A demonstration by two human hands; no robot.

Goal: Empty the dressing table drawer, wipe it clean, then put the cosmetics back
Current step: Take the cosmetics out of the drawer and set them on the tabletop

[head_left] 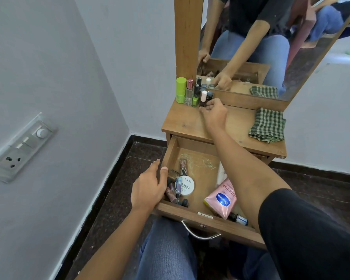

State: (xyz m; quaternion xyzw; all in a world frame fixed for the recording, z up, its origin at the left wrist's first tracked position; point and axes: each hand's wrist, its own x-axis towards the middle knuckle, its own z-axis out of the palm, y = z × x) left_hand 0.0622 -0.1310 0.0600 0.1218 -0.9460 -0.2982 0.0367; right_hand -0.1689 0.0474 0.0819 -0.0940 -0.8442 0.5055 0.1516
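1. Head view took in a wooden dressing table (190, 122) against a pale wall, with a tall mirror (291, 57) standing on its back edge.
2. Its drawer (170, 152) was pulled out towards the person's knees, a metal handle (200, 235) on its front. Scratch-like pale marks showed on the bare back part of its floor.
3. A green-and-white checked cloth (268, 125) lay folded at the right end of the tabletop.
4. The left hand (150, 187) held the drawer's left wall, thumb hooked over the rim to the inside and fingers along the outside.
5. The right hand (213, 113) reached over the tabletop, fingers curled just beside the bottles there. Whether it pinched one could not be told.
6. A pink tube (222, 199) lay on the right side of the drawer, printed "Vaseline" in a blue oval and "Gluta-Hya" along its length.
7. A round white tin (187, 185) lay on the left side of the drawer; its lid read "Zudio" and "NAIL POLISH". Smaller lines under that were too small to read.
8. A green stick (180, 89) and a clear bottle (189, 93) with a pink cap stood at the back left of the tabletop.
9. A pale-capped nail polish (203, 97) stood among darker little bottles next to them.
10. A small dark bottle (238, 219) lay at the drawer's front right corner, its label unreadable.
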